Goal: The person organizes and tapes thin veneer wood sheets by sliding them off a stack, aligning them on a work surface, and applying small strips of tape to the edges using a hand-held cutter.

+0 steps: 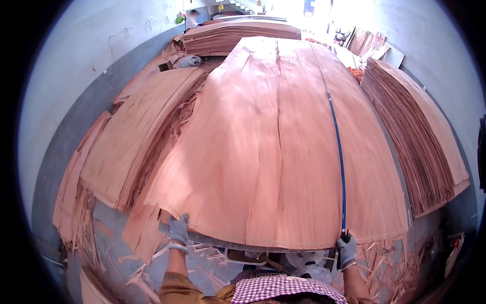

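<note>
A large pinkish wood veneer sheet point(228, 152) lies spread in front of me, with a lengthwise seam near its middle. My left hand point(178, 230), in a grey glove, pinches the sheet's near left corner, thumb on top. At the near edge on the right, my right hand point(347, 251), gloved too, closes around the dark near end of a long thin blue pole point(339, 152). The pole lies lengthwise over the veneer toward the far end. Part of the right-hand grip is hidden by the glove.
Veneer stacks stand at the left point(142, 121), the right point(415, 137) and the far end point(238, 38). Torn veneer scraps point(385, 263) litter the floor. A person point(192, 20) is at the far left. A checkered cloth point(283, 289) covers my lap area.
</note>
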The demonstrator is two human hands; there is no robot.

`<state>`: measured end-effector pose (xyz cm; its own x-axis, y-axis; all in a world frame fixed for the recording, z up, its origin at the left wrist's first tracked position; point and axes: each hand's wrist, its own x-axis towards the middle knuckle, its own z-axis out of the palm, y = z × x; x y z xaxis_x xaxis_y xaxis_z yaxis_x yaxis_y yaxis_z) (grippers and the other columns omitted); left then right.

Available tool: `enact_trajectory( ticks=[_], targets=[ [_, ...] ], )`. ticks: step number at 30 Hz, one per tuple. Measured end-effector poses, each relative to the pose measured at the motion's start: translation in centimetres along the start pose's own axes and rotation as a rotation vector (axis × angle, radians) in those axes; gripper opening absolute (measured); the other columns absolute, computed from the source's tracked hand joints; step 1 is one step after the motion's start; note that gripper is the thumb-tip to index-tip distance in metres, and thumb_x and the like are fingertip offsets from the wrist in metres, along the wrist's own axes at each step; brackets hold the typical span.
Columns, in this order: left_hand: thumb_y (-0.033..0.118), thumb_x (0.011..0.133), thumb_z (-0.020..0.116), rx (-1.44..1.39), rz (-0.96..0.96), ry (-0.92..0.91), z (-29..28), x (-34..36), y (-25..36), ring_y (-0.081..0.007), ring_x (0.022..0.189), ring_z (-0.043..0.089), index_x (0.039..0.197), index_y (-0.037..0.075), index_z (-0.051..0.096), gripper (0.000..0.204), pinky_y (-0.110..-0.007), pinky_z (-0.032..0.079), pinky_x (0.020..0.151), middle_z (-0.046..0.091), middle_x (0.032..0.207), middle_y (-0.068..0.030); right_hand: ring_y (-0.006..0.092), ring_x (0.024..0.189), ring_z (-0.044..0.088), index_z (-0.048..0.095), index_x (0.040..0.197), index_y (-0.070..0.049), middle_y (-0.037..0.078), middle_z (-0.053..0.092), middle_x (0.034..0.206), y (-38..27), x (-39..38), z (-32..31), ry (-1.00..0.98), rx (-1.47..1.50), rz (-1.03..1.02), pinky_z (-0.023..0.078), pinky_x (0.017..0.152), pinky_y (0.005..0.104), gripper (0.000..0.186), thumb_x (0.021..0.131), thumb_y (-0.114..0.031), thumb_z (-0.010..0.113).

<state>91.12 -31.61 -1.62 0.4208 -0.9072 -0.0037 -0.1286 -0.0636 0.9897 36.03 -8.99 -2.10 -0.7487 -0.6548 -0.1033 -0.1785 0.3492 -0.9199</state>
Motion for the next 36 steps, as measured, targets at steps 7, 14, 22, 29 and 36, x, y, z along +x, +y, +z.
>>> enact_trajectory(
  ticks=[7, 14, 22, 29, 36],
  targets=[
    [0.002, 0.079, 0.066, -0.128, -0.066, -0.102, 4.4, 6.2, -0.2, -0.0138, 0.078, 0.053, 0.105, 0.000, 0.054, 0.029, -0.027, 0.046, 0.069, 0.059, 0.095, -0.0039, 0.0083, 0.052, 0.047, 0.050, 0.078, -0.005, 0.000, 0.052, 0.065, -0.4, 7.3, 0.7, -0.025, 0.103, 0.068, 0.039, 0.044, 0.0247, 0.016, 0.074, -0.005, 0.065],
    [0.003, 0.080, 0.066, -0.229, -0.001, -0.003, 4.9, -3.2, -0.2, -0.0114, 0.069, 0.051, 0.099, 0.000, 0.055, 0.022, -0.029, 0.043, 0.058, 0.058, 0.088, -0.0010, 0.0084, 0.055, 0.048, 0.054, 0.079, -0.007, -0.001, 0.053, 0.067, 0.9, 4.4, -1.1, -0.004, -0.005, 0.002, 0.039, 0.047, 0.0234, 0.012, 0.074, -0.005, 0.065],
    [0.004, 0.080, 0.065, 0.002, 0.006, -0.042, 5.4, 1.2, -0.2, -0.0111, 0.060, 0.047, 0.083, -0.001, 0.057, 0.009, -0.029, 0.041, 0.052, 0.056, 0.075, -0.0012, 0.0082, 0.058, 0.047, 0.054, 0.081, -0.005, -0.002, 0.051, 0.067, 2.0, 7.5, -0.9, -0.078, 0.018, 0.040, 0.040, 0.051, 0.0257, 0.014, 0.073, -0.012, 0.064],
    [-0.002, 0.082, 0.062, -0.375, -0.262, -0.079, 2.1, -1.7, -2.4, -0.0116, 0.077, 0.057, 0.107, 0.004, 0.054, 0.026, -0.024, 0.051, 0.062, 0.060, 0.097, -0.0025, 0.0081, 0.059, 0.048, 0.056, 0.087, -0.004, 0.000, 0.053, 0.071, 0.3, 6.5, -0.6, -0.095, 0.048, 0.061, 0.041, 0.051, 0.0243, 0.016, 0.076, -0.012, 0.064],
    [-0.004, 0.083, 0.061, -0.264, -0.259, -0.023, 2.6, -2.4, -1.7, -0.0118, 0.078, 0.058, 0.109, 0.005, 0.054, 0.029, -0.024, 0.053, 0.062, 0.060, 0.097, -0.0030, 0.0085, 0.053, 0.049, 0.055, 0.089, -0.004, -0.001, 0.053, 0.070, 1.4, 6.9, -1.4, -0.109, 0.035, 0.075, 0.042, 0.047, 0.0236, 0.016, 0.078, -0.010, 0.064]
  ],
)
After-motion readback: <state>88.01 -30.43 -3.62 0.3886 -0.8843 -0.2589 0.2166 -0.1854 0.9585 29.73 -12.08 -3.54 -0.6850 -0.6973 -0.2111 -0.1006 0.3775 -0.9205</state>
